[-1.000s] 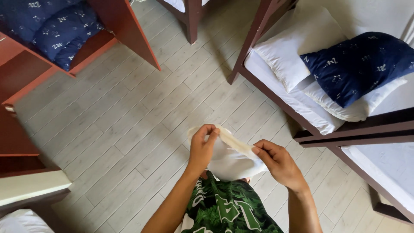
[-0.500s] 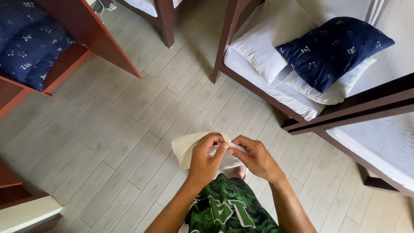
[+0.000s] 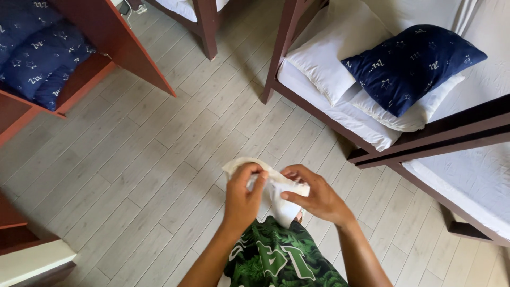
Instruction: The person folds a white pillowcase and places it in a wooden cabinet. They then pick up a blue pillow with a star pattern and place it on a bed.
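My left hand (image 3: 243,197) and my right hand (image 3: 313,195) both grip a small white cloth (image 3: 280,201) in front of my waist. The left fingers pinch its upper edge. My right thumb and fingers hold its right side. The cloth is bunched and folded between the two hands, hanging a little below them. Green leaf-patterned shorts (image 3: 276,258) show underneath.
A dark wooden bunk bed (image 3: 425,141) stands at the right with a white mattress, a white pillow (image 3: 329,64) and a navy pillow (image 3: 409,64). Another bunk with a navy pillow (image 3: 42,58) is at the left. A bed post (image 3: 207,29) stands ahead on the pale plank floor (image 3: 133,159).
My hands came closer together, and the cloth went from stretched between them to bunched and folded. The view shifted slightly.
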